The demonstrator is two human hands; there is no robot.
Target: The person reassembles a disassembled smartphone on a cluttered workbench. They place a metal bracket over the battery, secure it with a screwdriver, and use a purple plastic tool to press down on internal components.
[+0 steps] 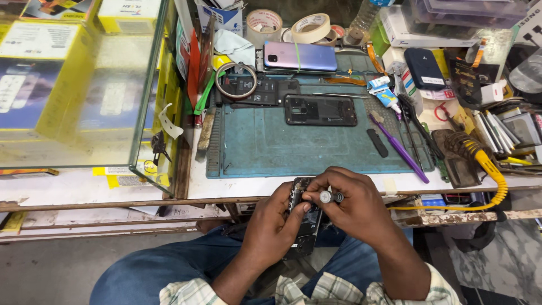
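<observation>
Opened phone [305,223] in left hand's [275,226] grip, right hand [353,206] pinching screwdriver [329,196] above.

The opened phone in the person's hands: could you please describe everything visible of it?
The opened phone is dark, its back cover off, with black internal parts showing. It is held lengthwise over the lap, just below the bench edge. The left hand grips its side; the right hand holds a small screwdriver at its upper end.

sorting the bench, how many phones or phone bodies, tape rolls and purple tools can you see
phones or phone bodies: 3 (opened phone in the left hand, purple phone, black frame)
tape rolls: 2 (white, cream)
purple tools: 1 (brush)
total: 6
</observation>
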